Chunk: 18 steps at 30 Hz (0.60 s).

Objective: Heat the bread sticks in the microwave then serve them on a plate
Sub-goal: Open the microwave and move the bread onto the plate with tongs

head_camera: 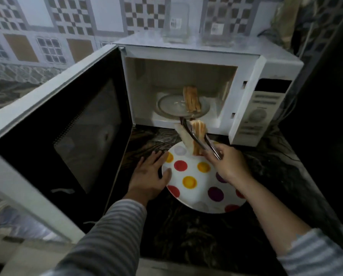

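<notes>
Head view: tongs (201, 139) are held in the right hand (229, 163), its grip pressed together round the handles, w/ a bundle of bread sticks (199, 130) pinched between the tips. That bundle is carried in the air between the microwave (206, 56) opening and the spotted plate (196, 188); its lower ends hang just above, or perhaps touching, the plate's far rim; which one cannot be told. A paler strip (183, 136) is seen beside the bundle, maybe bread, maybe paper; not clear. The left hand (149, 173) is laid flat w/ fingers spread, the thumb resting on the plate's left edge, nothing pinched.

Risks, as judged: several sticks are clamped by narrow tips only, so one or more could slide out if the squeeze is eased before the bundle is over the plate's middle, and could land on the dark surface (186, 236). Brittle sticks could also be snapped by too hard a squeeze. The plate could be nudged if the bundle is dragged across its rim; the steadying left hand should limit that.

Containers: inside the microwave, door (67, 136) swung fully open, a second group of sticks (190, 100) lies on the glass turntable (170, 106), yet to be moved. The plate itself looks bare otherwise. Two clear containers (175, 20) stand on top of the microwave, apparently w/ nothing in them.
</notes>
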Each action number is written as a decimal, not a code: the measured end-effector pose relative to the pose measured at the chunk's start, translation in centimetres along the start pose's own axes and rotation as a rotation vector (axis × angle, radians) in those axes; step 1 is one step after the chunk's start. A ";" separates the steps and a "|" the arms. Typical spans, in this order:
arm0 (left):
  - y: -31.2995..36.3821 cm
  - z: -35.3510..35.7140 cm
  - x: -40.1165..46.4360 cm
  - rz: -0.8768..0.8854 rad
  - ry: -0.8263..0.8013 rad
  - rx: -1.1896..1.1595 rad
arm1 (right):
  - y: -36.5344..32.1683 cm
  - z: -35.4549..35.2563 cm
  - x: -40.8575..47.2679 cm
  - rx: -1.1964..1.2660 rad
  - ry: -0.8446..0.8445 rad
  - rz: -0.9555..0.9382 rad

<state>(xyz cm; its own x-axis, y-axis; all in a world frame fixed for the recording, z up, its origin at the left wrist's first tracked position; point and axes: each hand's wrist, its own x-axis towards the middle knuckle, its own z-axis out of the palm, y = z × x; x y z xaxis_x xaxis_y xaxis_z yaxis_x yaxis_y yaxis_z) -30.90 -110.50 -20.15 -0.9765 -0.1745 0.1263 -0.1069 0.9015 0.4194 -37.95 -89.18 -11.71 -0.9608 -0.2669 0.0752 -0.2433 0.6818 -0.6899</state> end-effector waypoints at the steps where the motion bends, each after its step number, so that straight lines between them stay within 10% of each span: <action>1: 0.0 0.0 0.0 -0.004 -0.005 0.001 | 0.6 0.2 -1.2 -0.022 -0.010 0.006; 18: -0.1 0.3 -0.1 -0.003 -0.002 0.040 | 2.8 1.9 -8.2 -0.177 -0.022 0.030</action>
<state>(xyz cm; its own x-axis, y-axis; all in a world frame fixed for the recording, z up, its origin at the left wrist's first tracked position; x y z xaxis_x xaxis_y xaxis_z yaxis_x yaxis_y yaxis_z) -30.83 -110.45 -20.43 -0.9766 -0.1762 0.1234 -0.1169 0.9162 0.3832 -30.51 -86.42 -15.64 -0.9652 -0.2585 0.0393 -0.2364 0.7983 -0.5539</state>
